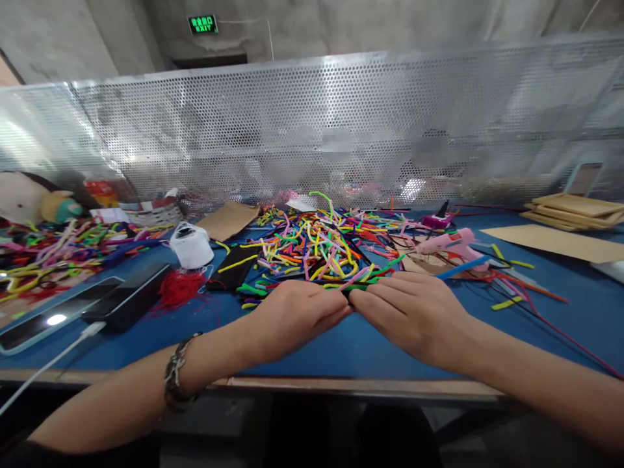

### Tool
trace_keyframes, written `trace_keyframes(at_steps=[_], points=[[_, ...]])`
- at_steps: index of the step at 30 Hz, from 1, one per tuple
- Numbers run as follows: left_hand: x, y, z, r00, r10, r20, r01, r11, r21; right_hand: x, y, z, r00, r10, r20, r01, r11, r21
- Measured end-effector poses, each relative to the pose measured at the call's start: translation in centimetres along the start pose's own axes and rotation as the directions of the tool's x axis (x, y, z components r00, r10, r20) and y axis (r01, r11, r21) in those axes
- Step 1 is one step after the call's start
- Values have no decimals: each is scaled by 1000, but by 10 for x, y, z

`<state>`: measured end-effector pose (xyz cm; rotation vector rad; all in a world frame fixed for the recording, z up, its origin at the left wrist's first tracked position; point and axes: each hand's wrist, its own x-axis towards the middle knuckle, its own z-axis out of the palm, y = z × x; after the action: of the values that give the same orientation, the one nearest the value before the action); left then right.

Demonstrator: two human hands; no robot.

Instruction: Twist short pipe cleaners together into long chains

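Note:
My left hand (299,318) and my right hand (414,318) meet at the fingertips above the front of the blue table (331,361). Both are closed, fingers pressed together. A small dark piece (347,294) shows between them; the fingers hide most of it and I cannot tell its kind. Just behind the hands lies a tangled heap of colourful pipe cleaners (312,244). A blue strip (463,267) sticks out beside my right hand; whether it is held I cannot tell.
Left: a phone (63,315), a black power bank (127,296) with a white cable, red thread (180,289), a white spool (192,247). Right: a pink glue gun (451,244), brown card (556,242), stacked wooden frames (572,211). A perforated metal screen (292,130) stands behind.

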<state>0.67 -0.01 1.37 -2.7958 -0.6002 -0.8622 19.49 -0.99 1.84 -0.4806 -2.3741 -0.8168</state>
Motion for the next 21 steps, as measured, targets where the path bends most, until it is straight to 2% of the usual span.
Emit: trace_keyframes(at_steps=[2,3,4,5,7,8,9,10,11,12,14,15,16,17,18,20,21], points=[[-1,0,-1,988,141,-61,-122,960,252,3,-1,-2,996,57,69,-66,989,133],[-2,0,-3,974,216,-59,-184,921,343,5,-1,-4,983,115,142,-149,956,254],[-2,0,-5,955,293,-45,-249,876,413,6,-2,-5,954,170,245,-259,881,396],[-2,0,-8,931,364,-30,-308,828,469,7,-2,-6,907,209,365,-388,752,533],[0,-2,-13,874,486,-14,-401,737,544,8,-3,-5,793,201,576,-605,373,703],[1,-3,-16,844,537,-16,-435,700,566,8,-3,-3,754,174,634,-657,184,731],[2,-4,-17,822,569,-24,-455,681,574,8,-3,-1,734,148,663,-674,43,737],[3,-6,-17,820,572,-28,-462,689,559,8,-2,0,732,144,666,-670,-22,742],[4,-7,-17,843,537,-39,-443,733,517,8,-1,2,743,164,649,-660,12,752],[6,-8,-15,887,459,-50,-394,810,435,7,1,2,768,196,610,-638,147,756],[8,-10,-11,983,183,3,-182,976,121,6,5,0,866,232,444,-486,601,635],[9,-10,-8,995,37,91,-28,995,-93,5,7,-2,928,191,321,-333,813,478],[10,-10,-6,976,-71,206,133,942,-307,3,8,-4,975,96,199,-151,947,282],[10,-10,-5,935,-128,331,285,826,-486,2,8,-7,994,-29,107,19,996,88],[10,-9,-4,884,-136,448,412,680,-606,0,7,-10,988,-145,52,148,987,-66],[10,-7,-4,804,-93,587,564,431,-704,-3,4,-15,961,-275,26,274,939,-206],[9,-6,-5,783,-71,618,597,364,-715,-3,2,-16,959,-283,34,283,936,-210]])
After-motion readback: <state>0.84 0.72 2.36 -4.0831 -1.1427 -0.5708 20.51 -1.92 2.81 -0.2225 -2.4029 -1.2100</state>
